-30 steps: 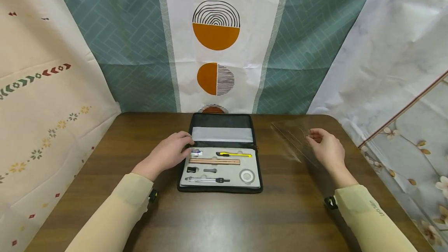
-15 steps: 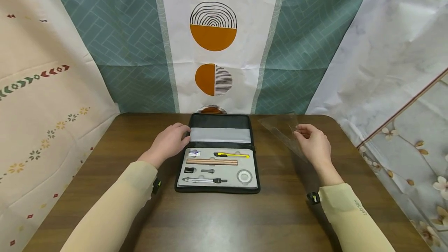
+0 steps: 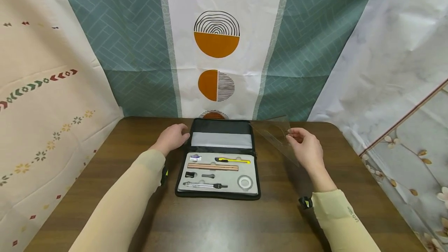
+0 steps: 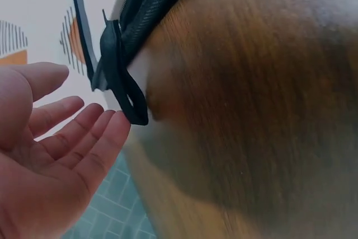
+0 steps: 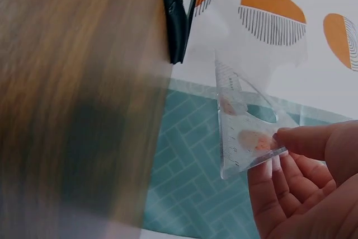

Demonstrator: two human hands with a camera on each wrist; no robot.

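Observation:
A black zip case (image 3: 217, 195) lies open on the table, its lid folded back. Beside the lid's left edge is my left hand (image 3: 170, 139), fingers loosely bent; in the left wrist view a fingertip meets or nearly meets the case's black end loop (image 4: 131, 102). My right hand (image 3: 308, 150) pinches a clear set square (image 5: 235, 135) by one edge, held tilted right of the lid. Set in the case's grey tray are an eraser (image 3: 195, 158), yellow cutter knife (image 3: 233, 161), wooden pencils (image 3: 212, 167), black sharpener (image 3: 190, 174), compass (image 3: 205, 185) and white ring-shaped roll (image 3: 245, 182).
The brown wooden table (image 3: 224, 224) extends around the case on all sides. Patterned cloths hang at the back (image 3: 140, 84) and along both sides, close to the table's edges. A small grey piece (image 3: 208, 175) also sits in the tray.
My right hand has moved left with the set square, bringing it to the lid's right side. My left hand has slid a little farther back along the case's left edge.

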